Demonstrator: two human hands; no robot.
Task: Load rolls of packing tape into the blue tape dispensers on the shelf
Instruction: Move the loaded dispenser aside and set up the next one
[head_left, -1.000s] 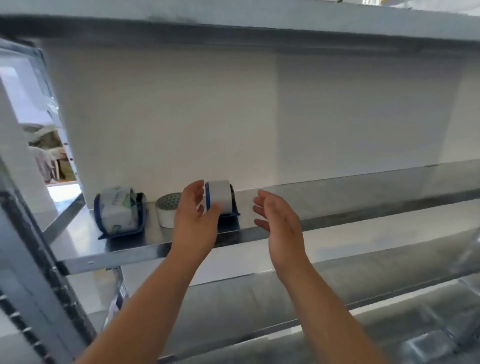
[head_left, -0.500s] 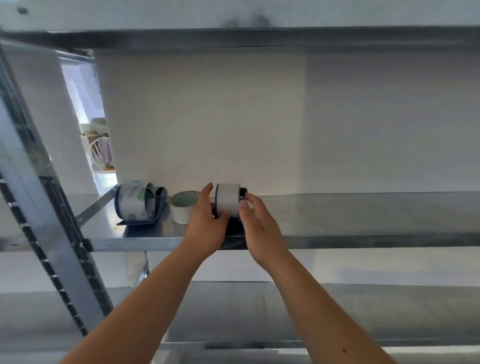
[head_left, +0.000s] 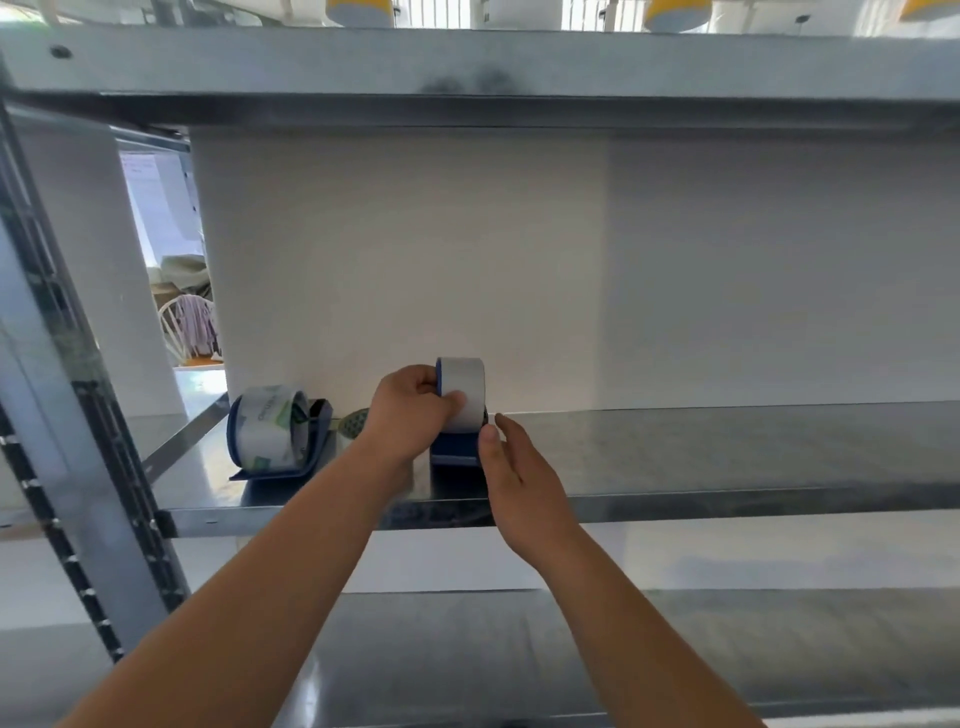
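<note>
The left hand (head_left: 415, 410) is gripping the white tape roll (head_left: 462, 392), fingers curled around it, seating it in the blue dispenser (head_left: 454, 452) just below. The right hand (head_left: 511, 467) is resting open beside the dispenser (holding nothing). Next, probably, pressing the roll home while steadying the base.

On the shelf (head_left: 727, 457), a loaded dispenser (head_left: 275, 439) sits left, a spare roll (head_left: 354, 422) beside it, another dispenser (head_left: 460, 415) right.
</note>
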